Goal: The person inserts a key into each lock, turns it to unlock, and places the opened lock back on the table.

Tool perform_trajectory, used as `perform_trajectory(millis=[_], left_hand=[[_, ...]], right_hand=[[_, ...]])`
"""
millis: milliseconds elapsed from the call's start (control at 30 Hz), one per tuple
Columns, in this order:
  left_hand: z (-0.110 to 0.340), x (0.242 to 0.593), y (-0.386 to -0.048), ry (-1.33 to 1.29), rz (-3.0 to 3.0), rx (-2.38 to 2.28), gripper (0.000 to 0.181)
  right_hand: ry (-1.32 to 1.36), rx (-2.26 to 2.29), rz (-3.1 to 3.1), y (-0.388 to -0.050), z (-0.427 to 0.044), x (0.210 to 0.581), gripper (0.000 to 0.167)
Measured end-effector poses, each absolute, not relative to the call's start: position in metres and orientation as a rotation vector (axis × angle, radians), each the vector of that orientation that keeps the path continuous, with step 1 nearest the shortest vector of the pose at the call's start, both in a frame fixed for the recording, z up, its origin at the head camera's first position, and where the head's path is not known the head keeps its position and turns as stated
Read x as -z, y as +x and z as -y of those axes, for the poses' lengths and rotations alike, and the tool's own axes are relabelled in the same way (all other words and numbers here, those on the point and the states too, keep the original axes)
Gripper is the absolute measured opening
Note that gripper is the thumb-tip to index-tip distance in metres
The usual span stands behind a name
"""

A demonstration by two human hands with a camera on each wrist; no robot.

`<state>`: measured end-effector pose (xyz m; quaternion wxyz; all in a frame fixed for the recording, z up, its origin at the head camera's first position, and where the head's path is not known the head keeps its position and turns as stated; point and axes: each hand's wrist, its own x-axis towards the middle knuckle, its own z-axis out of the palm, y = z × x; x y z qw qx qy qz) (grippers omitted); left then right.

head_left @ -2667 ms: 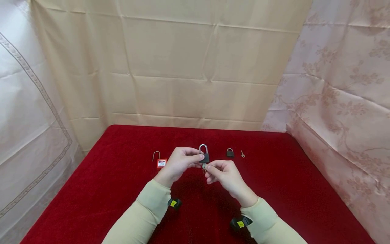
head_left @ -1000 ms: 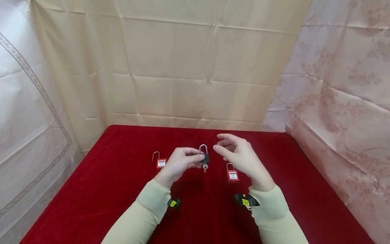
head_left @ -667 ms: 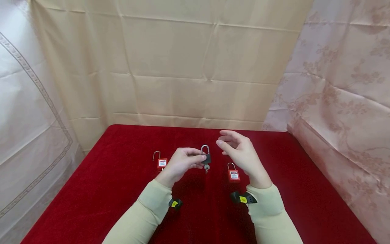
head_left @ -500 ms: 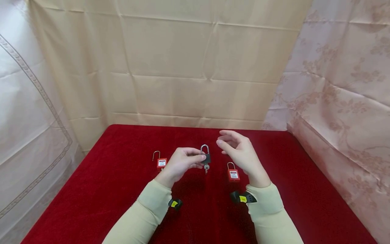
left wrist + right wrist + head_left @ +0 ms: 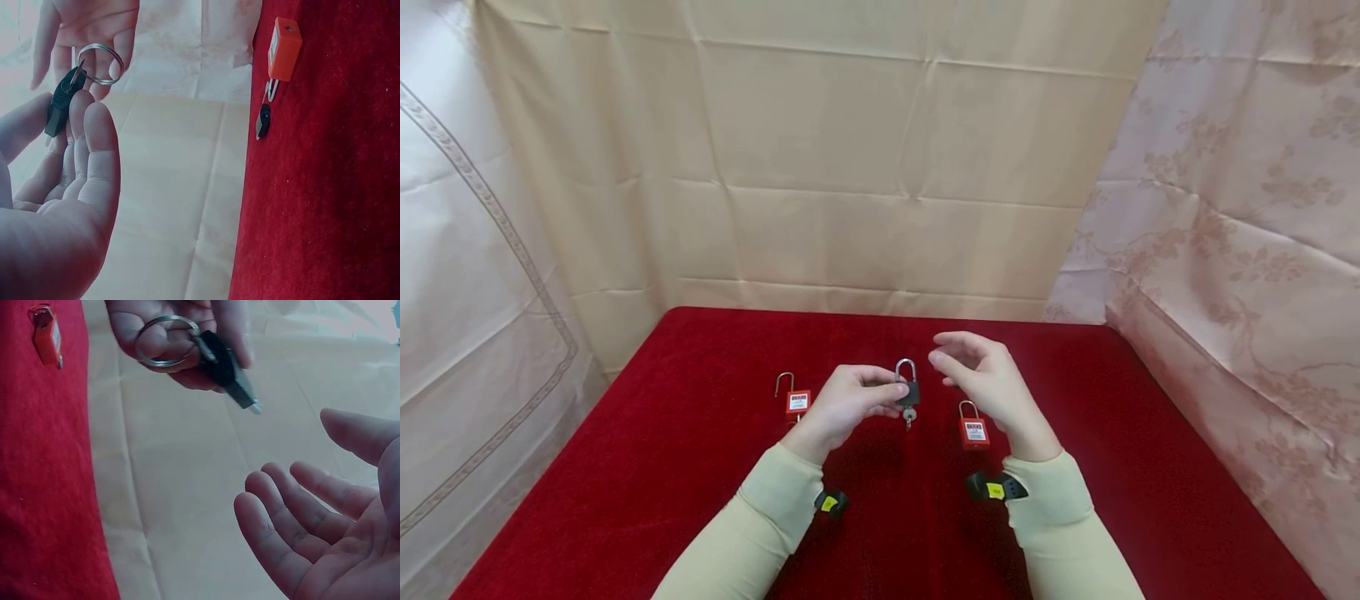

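My left hand (image 5: 847, 408) pinches a black padlock (image 5: 907, 392) between thumb and fingers, above the table. Its long steel shackle points up and looks seated in the body. A key (image 5: 910, 414) stands in the lock's underside, with a key ring (image 5: 100, 64) hanging from it. To the right of the padlock, my right hand (image 5: 988, 387) hovers apart from it, fingers loosely bent and holding nothing. In the right wrist view, the right hand's fingers (image 5: 275, 537) are spread below the padlock (image 5: 226, 367).
A red padlock (image 5: 799, 402) with its shackle swung out lies left on the red cloth (image 5: 700, 467). Another red padlock (image 5: 974, 432) lies below the right hand. A small black padlock (image 5: 264, 122) shows in the left wrist view. Fabric drapes (image 5: 820, 167) surround the table.
Since the oldest frame my right hand has let go of the key and moved up and right, uncovering a red padlock and covering the small black padlock and loose key. My left hand barely moved.
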<state>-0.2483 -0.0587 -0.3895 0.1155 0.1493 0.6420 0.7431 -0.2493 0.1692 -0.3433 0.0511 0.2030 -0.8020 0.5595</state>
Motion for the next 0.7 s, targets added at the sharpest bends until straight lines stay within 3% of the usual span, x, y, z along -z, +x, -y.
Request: perform_trajectory(millis=[700], left_hand=[[0.054,0.392,-0.246,0.500,-1.915,-2.036,0.020]], right_hand=[[0.739,-1.754,2.565,-0.257,-0.165,0.360,0.020]])
